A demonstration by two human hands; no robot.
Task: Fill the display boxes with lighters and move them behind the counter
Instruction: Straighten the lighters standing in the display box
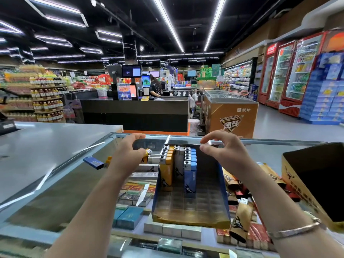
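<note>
Display box, on the glass counter, only filled at its far end: three rows of standing lighters, yellow, white, blue. Left of box, left hand curled round some lighters, number unclear. Above box, right hand half open, holding nothing. Probably loading step; next, slotting lighters upright. Left of box, two loose lighters.

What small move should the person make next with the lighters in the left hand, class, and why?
Probably bring the left hand right and stand the lighters in its grip in the display box, beside the yellow row. Only the box's far end is filled; most cells show bare, and the right hand hovers empty above it.
</note>
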